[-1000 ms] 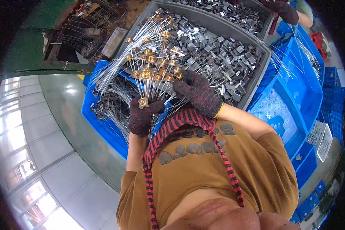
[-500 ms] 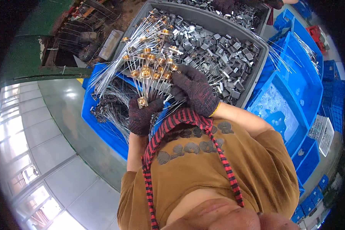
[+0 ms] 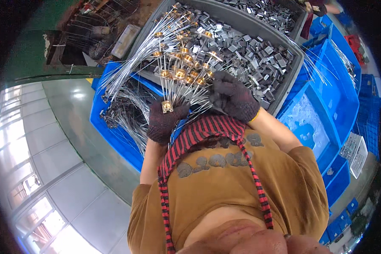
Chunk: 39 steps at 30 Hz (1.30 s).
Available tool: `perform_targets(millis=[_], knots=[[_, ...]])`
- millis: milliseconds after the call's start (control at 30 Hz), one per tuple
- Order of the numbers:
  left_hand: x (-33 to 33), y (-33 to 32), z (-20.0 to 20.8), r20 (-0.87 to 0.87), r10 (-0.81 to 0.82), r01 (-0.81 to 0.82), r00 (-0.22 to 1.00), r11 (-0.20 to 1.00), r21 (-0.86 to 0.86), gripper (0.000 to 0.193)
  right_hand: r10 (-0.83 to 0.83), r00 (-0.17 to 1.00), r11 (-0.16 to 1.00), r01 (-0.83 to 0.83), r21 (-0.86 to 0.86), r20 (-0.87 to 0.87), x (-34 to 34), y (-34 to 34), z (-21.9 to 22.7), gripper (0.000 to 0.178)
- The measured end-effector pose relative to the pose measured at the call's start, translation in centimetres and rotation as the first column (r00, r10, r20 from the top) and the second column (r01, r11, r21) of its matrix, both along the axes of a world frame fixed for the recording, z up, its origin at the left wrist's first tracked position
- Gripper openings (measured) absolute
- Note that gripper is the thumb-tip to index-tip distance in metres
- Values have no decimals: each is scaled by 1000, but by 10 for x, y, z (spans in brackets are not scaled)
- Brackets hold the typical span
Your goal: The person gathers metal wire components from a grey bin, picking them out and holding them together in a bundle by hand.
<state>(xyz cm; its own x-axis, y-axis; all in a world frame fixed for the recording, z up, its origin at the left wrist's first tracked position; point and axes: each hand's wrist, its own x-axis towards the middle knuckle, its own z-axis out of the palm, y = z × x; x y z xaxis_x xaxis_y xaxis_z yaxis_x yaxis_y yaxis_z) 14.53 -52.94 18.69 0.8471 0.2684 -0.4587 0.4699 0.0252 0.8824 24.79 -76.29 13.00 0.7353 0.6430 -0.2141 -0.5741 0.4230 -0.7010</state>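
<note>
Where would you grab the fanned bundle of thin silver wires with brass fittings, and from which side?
Judging by its shape, grip the fanned bundle of thin silver wires with brass fittings at its narrow waist, just above the left hand, coming from the person's side. There the wires converge; farther up they splay apart over the grey bin of small metal parts, with the right hand alongside.

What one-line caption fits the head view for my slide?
Two gloved hands, left hand and right hand, grip a fanned bundle of wire rods with brass fittings above a grey bin of metal parts.

two gloved hands (image 3: 165,120), one grey bin (image 3: 292,80) of metal clips, three blue crates (image 3: 114,139), wire rods (image 3: 173,63) too many to count.
</note>
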Motion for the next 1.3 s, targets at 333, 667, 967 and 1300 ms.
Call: perform_targets(millis=[333, 667, 967, 1300], knots=[[7, -1, 7, -47, -43, 38, 998, 993, -108, 28, -46, 625, 892, 377, -250, 779, -14, -6, 4, 28], [14, 1, 10, -68, -57, 51, 996, 995, -84, 40, 244, 69, 801, 548, -241, 967, 17, -22, -23, 28], [20, 7, -2, -41, -57, 56, 998, 998, -36, 35, 649, 543, 297, 464, -834, 533, 153, -44, -5, 38], [37, -1, -8, -96, 88, -93, 992, 994, -57, 34, 875, 445, -85, 529, -844, 191, 236, 8, -123, 41]])
